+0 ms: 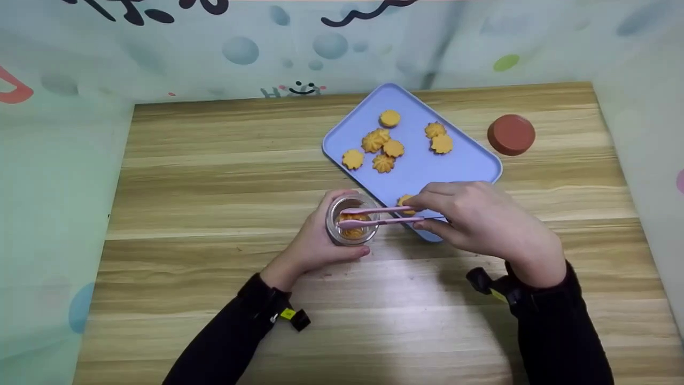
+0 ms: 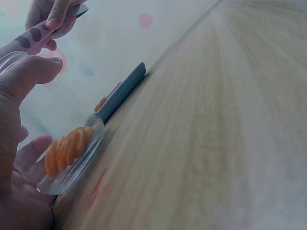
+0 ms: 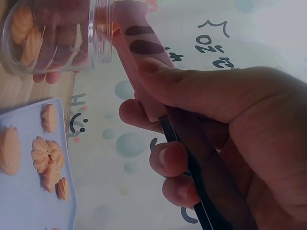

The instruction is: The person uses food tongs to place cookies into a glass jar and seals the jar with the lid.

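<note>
My left hand (image 1: 312, 240) holds a clear jar (image 3: 81, 43), fingers and thumb curled round its side. Several ridged, flower-shaped cookies (image 2: 69, 149) lie at the bottom of the jar. In my right hand (image 1: 483, 219) is a pair of pink tongs (image 1: 393, 210), gripped between thumb and fingers; dark spots and a dark handle show in the right wrist view. The tong tips reach over the jar's mouth. A bit of orange shows by the tips in the right wrist view, but whether they pinch a cookie is unclear.
A blue tray (image 1: 454, 174) with several cookies (image 1: 375, 140) lies angled behind the hands. One cookie (image 1: 404, 202) near its front corner is partly covered by the right hand. To the tray's right sits a round reddish-brown lid (image 1: 511, 135) on the wooden table (image 1: 214, 176).
</note>
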{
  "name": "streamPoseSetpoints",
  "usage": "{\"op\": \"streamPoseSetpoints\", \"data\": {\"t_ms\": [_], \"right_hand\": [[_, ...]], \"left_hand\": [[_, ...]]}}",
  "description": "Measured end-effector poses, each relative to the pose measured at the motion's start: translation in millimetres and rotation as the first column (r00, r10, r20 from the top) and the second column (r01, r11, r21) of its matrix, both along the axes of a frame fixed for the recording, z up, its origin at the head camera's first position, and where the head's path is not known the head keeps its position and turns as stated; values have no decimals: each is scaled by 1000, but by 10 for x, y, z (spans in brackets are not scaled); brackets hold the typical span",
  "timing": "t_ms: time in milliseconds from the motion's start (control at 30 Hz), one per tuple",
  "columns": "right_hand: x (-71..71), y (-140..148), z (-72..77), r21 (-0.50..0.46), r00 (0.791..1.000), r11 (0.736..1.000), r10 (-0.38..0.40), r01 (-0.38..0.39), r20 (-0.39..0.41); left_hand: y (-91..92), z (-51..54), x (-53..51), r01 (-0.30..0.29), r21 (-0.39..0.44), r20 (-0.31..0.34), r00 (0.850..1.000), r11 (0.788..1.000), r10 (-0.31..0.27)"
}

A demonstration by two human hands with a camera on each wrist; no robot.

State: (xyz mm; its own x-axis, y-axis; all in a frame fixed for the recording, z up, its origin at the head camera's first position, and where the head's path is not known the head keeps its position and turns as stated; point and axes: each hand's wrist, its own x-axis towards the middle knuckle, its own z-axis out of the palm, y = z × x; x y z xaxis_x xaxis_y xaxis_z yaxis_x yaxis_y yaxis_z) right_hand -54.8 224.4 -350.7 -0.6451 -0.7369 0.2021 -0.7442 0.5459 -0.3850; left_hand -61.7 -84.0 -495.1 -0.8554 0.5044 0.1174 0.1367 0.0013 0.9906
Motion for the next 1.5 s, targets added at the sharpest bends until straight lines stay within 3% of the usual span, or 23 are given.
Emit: {"op": "streamPoseSetpoints", "data": {"t_ms": [633,867,1000,1200,1367,1500], "right_hand": [[-2,35,45,3,999,999,-37,37,38],[-25,70,59,-22,998,998,-54,53,-33],[-72,141,54,-66,990,992,-110,104,-84],[-206,320,-15,-126,947,947,-308,296,-92],[-325,430,-110,-129,886,881,-462,455,-34],[-393,514,-157,-62,829,827,-558,559,35]], "left_hand": [[-2,-1,-8,4,-21,20,1000,1000,-4],[7,-21,-19,4,0,-14,1000,1000,-4],[11,-29,-25,-4,-3,-55,998,1000,4],[14,-29,-26,-13,-21,-68,998,1000,12],[4,-30,-18,-18,-36,-52,998,999,17],[-6,-35,-15,-26,-47,-48,999,999,23]]}}
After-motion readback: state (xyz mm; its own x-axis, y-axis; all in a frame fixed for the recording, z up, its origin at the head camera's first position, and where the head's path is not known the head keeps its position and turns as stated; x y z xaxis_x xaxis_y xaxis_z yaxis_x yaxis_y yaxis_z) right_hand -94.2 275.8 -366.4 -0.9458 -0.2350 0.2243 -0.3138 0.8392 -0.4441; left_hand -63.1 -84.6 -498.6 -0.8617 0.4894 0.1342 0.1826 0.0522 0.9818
